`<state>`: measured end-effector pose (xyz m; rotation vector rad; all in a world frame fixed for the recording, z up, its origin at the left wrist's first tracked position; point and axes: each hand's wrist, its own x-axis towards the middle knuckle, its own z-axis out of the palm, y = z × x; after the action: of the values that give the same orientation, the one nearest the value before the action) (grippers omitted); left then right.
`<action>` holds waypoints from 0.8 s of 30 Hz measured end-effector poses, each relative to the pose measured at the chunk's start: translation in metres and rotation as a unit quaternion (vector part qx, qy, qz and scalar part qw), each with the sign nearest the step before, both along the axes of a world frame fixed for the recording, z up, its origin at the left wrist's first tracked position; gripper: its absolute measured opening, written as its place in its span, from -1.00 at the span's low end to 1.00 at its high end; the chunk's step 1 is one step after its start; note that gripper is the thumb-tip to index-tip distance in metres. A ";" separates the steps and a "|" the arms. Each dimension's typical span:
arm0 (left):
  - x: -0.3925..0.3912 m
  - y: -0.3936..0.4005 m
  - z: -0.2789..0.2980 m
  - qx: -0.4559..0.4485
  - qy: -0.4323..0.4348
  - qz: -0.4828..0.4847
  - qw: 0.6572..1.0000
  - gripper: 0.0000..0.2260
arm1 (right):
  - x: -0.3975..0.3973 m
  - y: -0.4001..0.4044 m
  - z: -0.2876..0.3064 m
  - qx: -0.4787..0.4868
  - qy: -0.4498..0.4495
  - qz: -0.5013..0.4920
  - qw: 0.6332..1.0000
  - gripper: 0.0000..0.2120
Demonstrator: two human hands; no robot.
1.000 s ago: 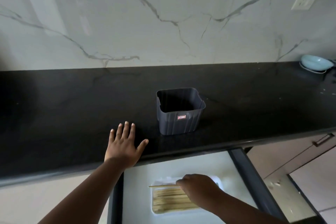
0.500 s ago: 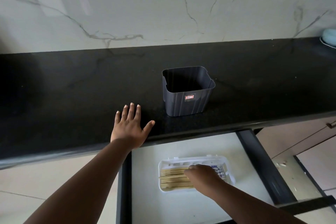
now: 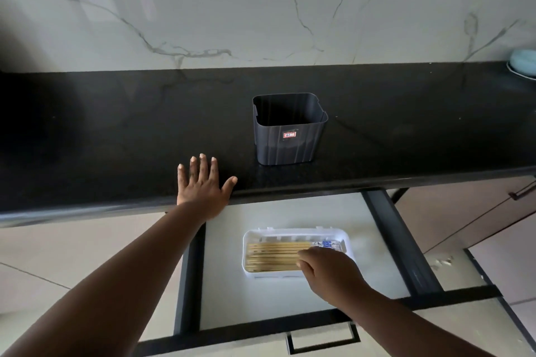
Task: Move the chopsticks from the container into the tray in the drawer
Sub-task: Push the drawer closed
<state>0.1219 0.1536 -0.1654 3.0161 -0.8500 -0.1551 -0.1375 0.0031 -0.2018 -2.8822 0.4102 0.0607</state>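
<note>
Several wooden chopsticks (image 3: 275, 256) lie side by side in a white tray (image 3: 295, 231) inside the open drawer (image 3: 385, 229). My right hand (image 3: 329, 269) hovers over the tray's right part, its fingertips touching the chopsticks' right ends and hiding them. No chopstick is lifted. The dark grey container (image 3: 290, 139) stands upright on the black countertop (image 3: 116, 130); no chopsticks show inside it. My left hand (image 3: 203, 185) lies flat with spread fingers on the counter's front edge, left of the container.
A small packet with blue print (image 3: 326, 243) lies at the tray's back right. A pale blue bowl (image 3: 523, 62) sits at the counter's far right. The drawer's front handle (image 3: 322, 340) is near the bottom; a marble wall backs the counter.
My right hand has lowered the single chopstick it pinched into the tray, where it lies with the others. The view has tilted down. My left hand has stayed flat on the counter.
</note>
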 end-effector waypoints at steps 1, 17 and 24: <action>-0.014 0.007 -0.003 -0.010 0.007 -0.008 1.000 -0.27 | -0.014 0.003 0.004 -0.009 -0.051 0.010 0.999 -0.85; -0.289 0.109 -0.060 -0.022 -0.081 -0.135 0.987 -0.28 | -0.188 -0.015 -0.007 -0.114 -0.087 0.048 0.988 -0.35; -0.301 0.118 -0.063 -0.006 -0.086 -0.101 0.991 -0.26 | -0.204 -0.026 -0.008 -0.115 -0.033 0.035 0.992 -0.27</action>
<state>-0.1793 0.2720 -0.2288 2.9598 -1.1642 0.1126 -0.3417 -0.0227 -0.2096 -3.1144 0.3217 -0.0745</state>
